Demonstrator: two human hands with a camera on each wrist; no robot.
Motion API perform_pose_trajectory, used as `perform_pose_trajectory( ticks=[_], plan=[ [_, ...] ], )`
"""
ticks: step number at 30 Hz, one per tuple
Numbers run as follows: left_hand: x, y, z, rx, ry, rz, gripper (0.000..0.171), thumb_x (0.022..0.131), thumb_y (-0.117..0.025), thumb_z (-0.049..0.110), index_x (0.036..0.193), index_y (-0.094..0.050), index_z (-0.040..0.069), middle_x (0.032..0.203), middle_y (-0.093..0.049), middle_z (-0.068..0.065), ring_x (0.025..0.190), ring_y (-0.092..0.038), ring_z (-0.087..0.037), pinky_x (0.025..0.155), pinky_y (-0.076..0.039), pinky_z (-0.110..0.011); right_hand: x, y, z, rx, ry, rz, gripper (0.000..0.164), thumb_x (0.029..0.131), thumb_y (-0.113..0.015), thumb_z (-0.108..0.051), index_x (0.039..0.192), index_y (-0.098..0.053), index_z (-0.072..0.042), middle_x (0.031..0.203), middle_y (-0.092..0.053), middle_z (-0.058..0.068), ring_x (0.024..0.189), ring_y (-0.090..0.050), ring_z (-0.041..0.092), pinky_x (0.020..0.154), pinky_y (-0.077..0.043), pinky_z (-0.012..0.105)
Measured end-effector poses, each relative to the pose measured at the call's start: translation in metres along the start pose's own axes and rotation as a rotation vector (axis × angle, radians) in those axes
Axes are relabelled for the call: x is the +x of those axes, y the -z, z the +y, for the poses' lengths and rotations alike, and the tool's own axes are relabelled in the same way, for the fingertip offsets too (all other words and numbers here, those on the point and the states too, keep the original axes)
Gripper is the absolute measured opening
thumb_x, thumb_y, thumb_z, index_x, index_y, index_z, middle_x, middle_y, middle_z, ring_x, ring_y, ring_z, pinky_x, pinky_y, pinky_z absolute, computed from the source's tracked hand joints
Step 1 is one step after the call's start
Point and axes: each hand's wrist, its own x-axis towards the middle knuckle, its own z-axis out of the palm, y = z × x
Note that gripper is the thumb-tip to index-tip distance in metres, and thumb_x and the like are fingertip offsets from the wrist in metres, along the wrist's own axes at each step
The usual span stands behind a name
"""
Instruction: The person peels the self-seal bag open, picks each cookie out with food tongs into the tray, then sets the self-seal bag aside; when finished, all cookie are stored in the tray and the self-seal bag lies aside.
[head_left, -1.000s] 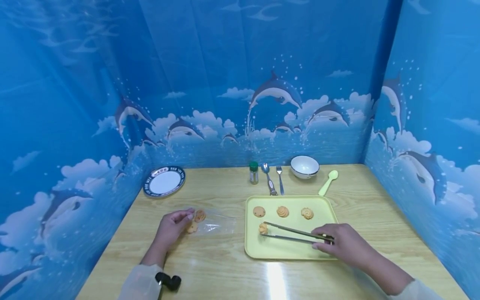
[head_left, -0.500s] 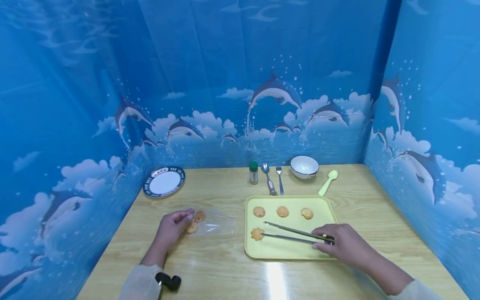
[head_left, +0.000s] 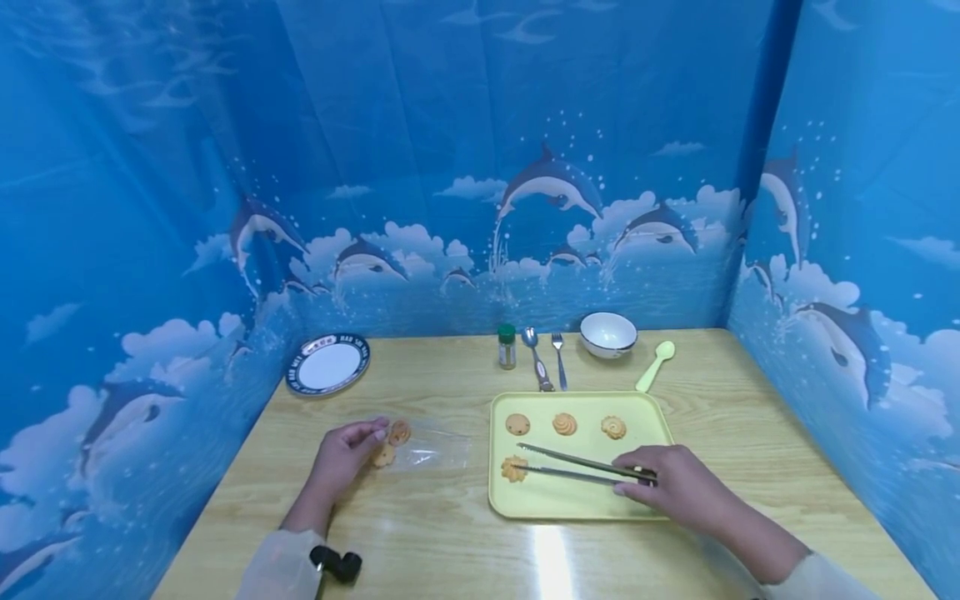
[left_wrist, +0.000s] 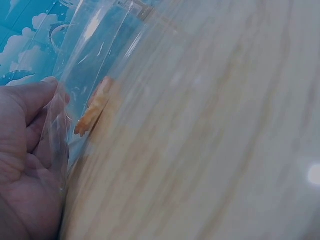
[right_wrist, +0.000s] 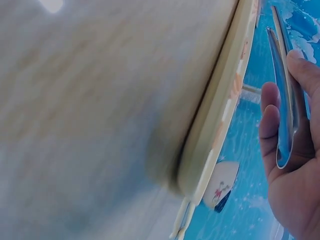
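Observation:
My left hand [head_left: 348, 454] pinches the edge of a clear plastic bag [head_left: 442, 448] lying on the table at left. Two cookies [head_left: 400, 432] are in the bag by my fingertips; the left wrist view shows one cookie [left_wrist: 94, 107] through the film. My right hand [head_left: 678, 479] grips metal tongs [head_left: 577, 457], also seen side-on as tongs [right_wrist: 285, 95] in the right wrist view. The tongs' arms are spread. Their nearer tip overlaps a flower-shaped cookie [head_left: 512, 471] lying at the left of the yellow tray [head_left: 577, 504]. Three more cookies [head_left: 565, 424] form a row behind it.
A blue-rimmed plate [head_left: 328, 365] stands back left. Behind the tray are a green-capped jar [head_left: 507, 348], a metal spoon [head_left: 540, 367], a fork [head_left: 560, 362], a white bowl [head_left: 608, 336] and a light green spoon [head_left: 656, 367]. Dolphin-print curtains [head_left: 420, 167] enclose the table.
The tongs have spread and let go of the flower-shaped cookie, which now lies flat on the tray. My right hand then shifted slightly left with the tongs. My left hand stayed still.

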Motion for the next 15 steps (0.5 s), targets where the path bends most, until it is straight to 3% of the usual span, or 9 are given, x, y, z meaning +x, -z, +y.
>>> perform_pose_trajectory(
  ticks=[8, 15],
  plan=[
    [-0.002, 0.001, 0.000, -0.016, 0.019, -0.003, 0.030, 0.093, -0.073, 0.041, 0.113, -0.073, 0.018, 0.140, -0.065, 0.002, 0.139, -0.055, -0.024, 0.120, -0.038, -0.051, 0.035, -0.015, -0.019, -0.050, 0.031, -0.028, 0.028, 0.088, -0.079, -0.039, 0.111, -0.077, -0.023, 0.104, -0.077, -0.014, 0.094, -0.071, 0.005, 0.084, -0.062, 0.032],
    [-0.002, 0.000, 0.001, -0.017, 0.006, -0.003, 0.030, 0.093, -0.073, 0.041, 0.113, -0.073, 0.019, 0.140, -0.066, 0.002, 0.138, -0.055, -0.024, 0.120, -0.038, -0.051, 0.068, -0.034, -0.044, -0.034, 0.020, -0.125, 0.028, 0.089, -0.077, -0.040, 0.112, -0.076, -0.024, 0.105, -0.077, -0.012, 0.095, -0.071, 0.006, 0.088, -0.061, 0.036]
  ],
)
